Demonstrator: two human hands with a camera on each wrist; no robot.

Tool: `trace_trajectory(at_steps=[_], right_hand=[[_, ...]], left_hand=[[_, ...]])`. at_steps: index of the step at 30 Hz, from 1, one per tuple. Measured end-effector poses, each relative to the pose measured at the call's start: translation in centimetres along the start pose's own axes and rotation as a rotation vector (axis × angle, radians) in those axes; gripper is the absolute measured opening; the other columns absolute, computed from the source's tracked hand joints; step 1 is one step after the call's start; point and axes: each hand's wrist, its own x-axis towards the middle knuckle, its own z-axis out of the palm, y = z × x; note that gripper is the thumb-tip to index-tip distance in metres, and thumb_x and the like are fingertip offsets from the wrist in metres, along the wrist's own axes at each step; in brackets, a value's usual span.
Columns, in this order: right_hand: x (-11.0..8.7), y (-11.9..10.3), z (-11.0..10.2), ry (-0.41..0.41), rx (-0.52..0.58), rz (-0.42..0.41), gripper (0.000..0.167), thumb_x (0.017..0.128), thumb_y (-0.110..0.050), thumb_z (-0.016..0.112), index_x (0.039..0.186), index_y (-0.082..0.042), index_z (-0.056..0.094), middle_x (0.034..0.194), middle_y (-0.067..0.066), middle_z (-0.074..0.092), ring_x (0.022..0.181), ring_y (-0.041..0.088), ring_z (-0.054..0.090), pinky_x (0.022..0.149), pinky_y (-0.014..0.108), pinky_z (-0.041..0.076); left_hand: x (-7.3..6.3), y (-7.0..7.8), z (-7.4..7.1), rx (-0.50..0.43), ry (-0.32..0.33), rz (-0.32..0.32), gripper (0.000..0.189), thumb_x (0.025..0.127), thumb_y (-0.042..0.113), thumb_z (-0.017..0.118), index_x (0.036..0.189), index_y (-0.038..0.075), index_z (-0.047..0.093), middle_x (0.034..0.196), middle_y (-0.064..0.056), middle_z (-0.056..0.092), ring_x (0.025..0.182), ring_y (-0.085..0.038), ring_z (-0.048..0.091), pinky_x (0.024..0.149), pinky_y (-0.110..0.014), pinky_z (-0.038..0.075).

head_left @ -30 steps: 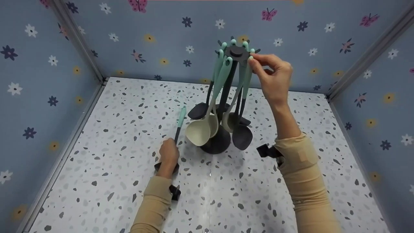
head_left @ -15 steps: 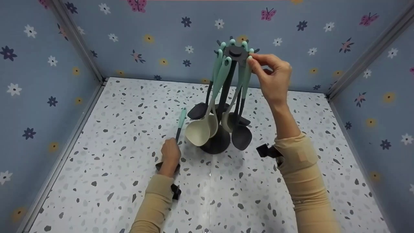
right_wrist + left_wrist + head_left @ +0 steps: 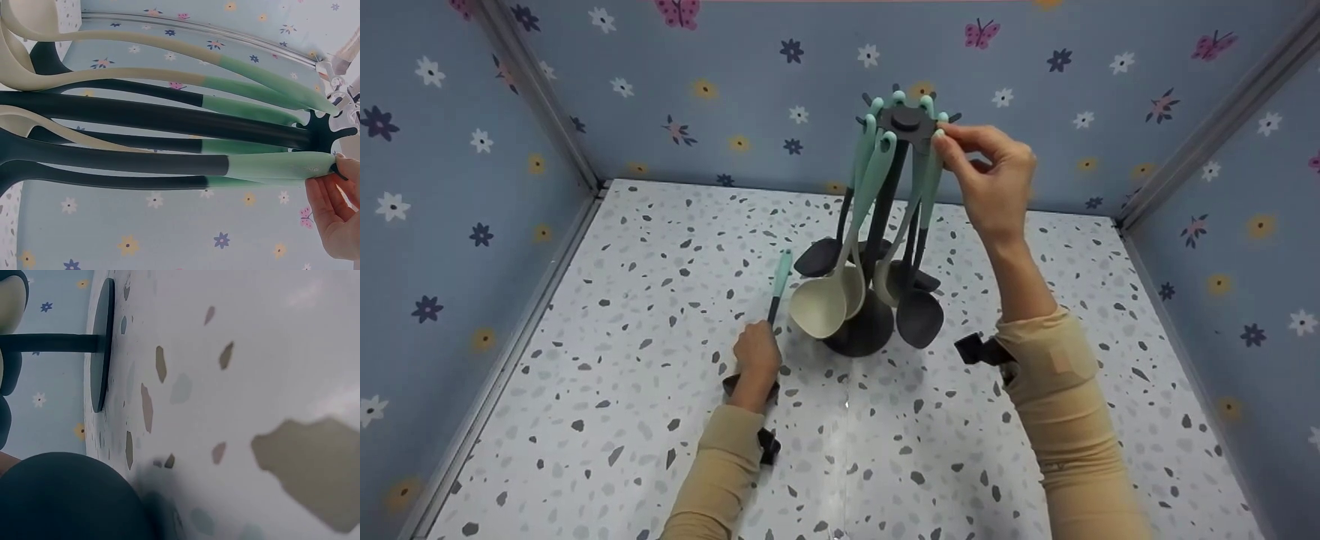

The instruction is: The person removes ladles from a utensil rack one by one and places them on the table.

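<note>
A dark rotating-style utensil stand (image 3: 861,337) stands upright with several spoons and ladles hanging by mint handles from its hooked top (image 3: 911,120). My right hand (image 3: 997,180) pinches the top end of the mint handle of a dark spoon (image 3: 920,319), right at the hooks; the right wrist view shows thumb and fingers on that handle (image 3: 275,167). Left of the stand, my left hand (image 3: 757,351) grips the shaft of a dark kitchen utensil (image 3: 781,277) with a mint handle. Its rounded head is mostly hidden beneath my wrist in the head view.
A cream ladle (image 3: 817,307) hangs at the stand's front left, near my left hand. The speckled white tabletop (image 3: 915,442) is bounded by flower-patterned blue panels (image 3: 750,90) at the back and sides. Each wrist carries a small black camera mount (image 3: 975,349).
My left hand and its utensil have shifted slightly right and toward me. The stand's top has moved a touch left, with my right hand keeping its pinch.
</note>
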Motion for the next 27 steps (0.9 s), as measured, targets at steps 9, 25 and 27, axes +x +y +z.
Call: trace_trajectory(at_steps=[9,25,27], right_hand=[[0.1,0.1,0.0,0.006,0.028,0.001,0.014,0.081,-0.001,0.062,0.088,0.011,0.065,0.078,0.011,0.064,0.070,0.016,0.061,0.063,0.027,0.051],[0.1,0.1,0.1,0.018,0.028,0.000,0.013,0.081,0.000,0.062,0.087,0.012,0.064,0.079,0.013,0.064,0.070,0.016,0.060,0.062,0.025,0.050],[0.0,0.1,0.2,0.019,0.026,-0.001,0.013,0.081,0.001,0.062,0.087,0.012,0.064,0.079,0.013,0.064,0.070,0.016,0.060,0.062,0.025,0.050]], left_hand=[[-0.8,0.0,-0.9,-0.058,0.054,-0.010,0.011,0.084,0.001,0.055,0.084,-0.007,0.062,0.081,-0.019,0.057,0.073,-0.032,0.058,0.060,-0.044,0.047],[-3.1,3.0,-4.7,-0.738,0.627,0.291,0.017,0.084,0.004,0.059,0.099,-0.005,0.059,0.096,-0.017,0.056,0.087,-0.029,0.054,0.076,-0.036,0.044],[-3.4,3.6,-5.0,-0.797,0.654,0.338,0.018,0.085,0.006,0.058,0.100,-0.004,0.059,0.096,-0.016,0.056,0.089,-0.028,0.054,0.076,-0.036,0.045]])
